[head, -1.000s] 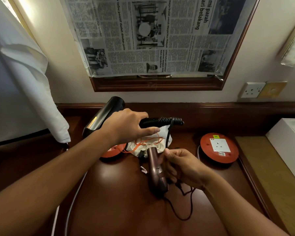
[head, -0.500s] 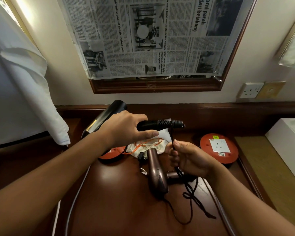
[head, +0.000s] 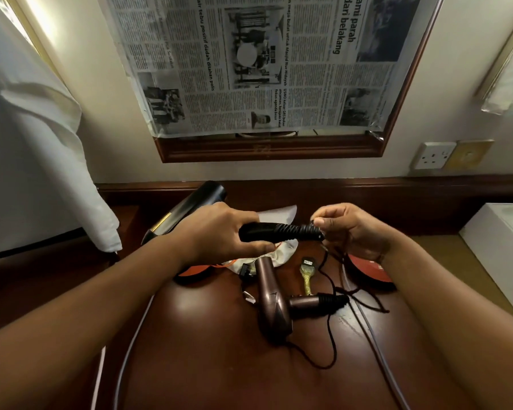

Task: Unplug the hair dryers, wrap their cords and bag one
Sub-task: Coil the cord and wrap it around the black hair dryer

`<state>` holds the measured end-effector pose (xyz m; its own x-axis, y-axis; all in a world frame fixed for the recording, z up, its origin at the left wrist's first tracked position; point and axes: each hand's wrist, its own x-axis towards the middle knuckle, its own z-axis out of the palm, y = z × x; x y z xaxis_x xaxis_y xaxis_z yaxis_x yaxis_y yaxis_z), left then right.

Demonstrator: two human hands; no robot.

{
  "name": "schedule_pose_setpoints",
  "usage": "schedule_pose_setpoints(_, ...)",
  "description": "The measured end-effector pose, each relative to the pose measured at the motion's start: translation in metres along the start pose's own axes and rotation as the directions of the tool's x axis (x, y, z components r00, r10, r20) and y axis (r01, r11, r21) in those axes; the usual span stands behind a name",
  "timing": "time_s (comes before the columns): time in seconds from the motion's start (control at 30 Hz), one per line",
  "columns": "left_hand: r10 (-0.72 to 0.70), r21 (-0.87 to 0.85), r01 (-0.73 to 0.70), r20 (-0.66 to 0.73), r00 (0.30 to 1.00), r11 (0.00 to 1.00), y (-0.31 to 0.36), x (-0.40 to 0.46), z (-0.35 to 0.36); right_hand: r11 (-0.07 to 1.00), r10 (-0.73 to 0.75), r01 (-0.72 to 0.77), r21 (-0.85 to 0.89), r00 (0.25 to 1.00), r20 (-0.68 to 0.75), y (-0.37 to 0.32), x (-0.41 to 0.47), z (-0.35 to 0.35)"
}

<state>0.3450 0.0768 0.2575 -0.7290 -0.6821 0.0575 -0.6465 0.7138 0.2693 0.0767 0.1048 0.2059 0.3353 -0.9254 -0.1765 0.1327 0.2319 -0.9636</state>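
My left hand point(head: 219, 232) grips the handle of a black hair dryer point(head: 187, 211), holding it above the desk with its barrel pointing back left. My right hand point(head: 353, 232) pinches the dryer's black cord point(head: 326, 261) right at the ribbed end of the handle. A bronze hair dryer point(head: 271, 303) lies on the wooden desk point(head: 219, 365) below my hands, its cord trailing in loops. A plug point(head: 307, 264) lies beside it. A white drawstring bag point(head: 279, 253) with orange string lies behind the bronze dryer, partly hidden by my left hand.
Two round orange socket reels sit on the desk, one under my left hand point(head: 193, 270), one under my right hand point(head: 370, 273). A white cable point(head: 376, 344) crosses the desk. A wall socket point(head: 433, 155) is at right, a white box point(head: 501, 255) far right, white cloth point(head: 42, 161) hangs left.
My right hand has lifted from the desk beside the bronze dryer up to the end of the black dryer's handle, drawing the black cord up with it. My left hand kept its grip.
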Motion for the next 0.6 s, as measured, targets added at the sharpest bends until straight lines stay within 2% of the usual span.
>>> schedule_pose_setpoints(0.13, 0.017, 0.13, -0.018, 0.009, 1.0, 0.991, -0.002, 0.003, 0.007, 0.974, 0.013, -0.022, -0.224, 0.999, -0.042, -0.022, -0.001, -0.003)
schedule_pose_setpoints(0.2, 0.027, 0.213, -0.026, 0.001, 1.0, 0.977, -0.003, 0.005, 0.011, 0.923, 0.009, -0.039, -0.383, 0.997, -0.08, -0.032, -0.003, -0.002)
schedule_pose_setpoints(0.37, -0.002, 0.36, -0.014, 0.044, 0.999, 0.933, 0.002, 0.007, 0.016, 0.652, -0.162, 0.012, -0.758, 0.979, -0.123, -0.046, -0.005, 0.01)
schedule_pose_setpoints(0.5, -0.064, 0.381, 0.017, 0.112, 0.992, 0.924, 0.007, 0.011, 0.021, 0.438, -0.244, 0.006, -0.899, 0.963, -0.113, -0.046, -0.005, 0.023)
schedule_pose_setpoints(0.6, -0.106, 0.388, 0.042, 0.147, 0.983, 0.921, 0.006, 0.015, 0.025, 0.278, -0.319, 0.046, -0.959, 0.947, -0.047, -0.04, -0.005, 0.033)
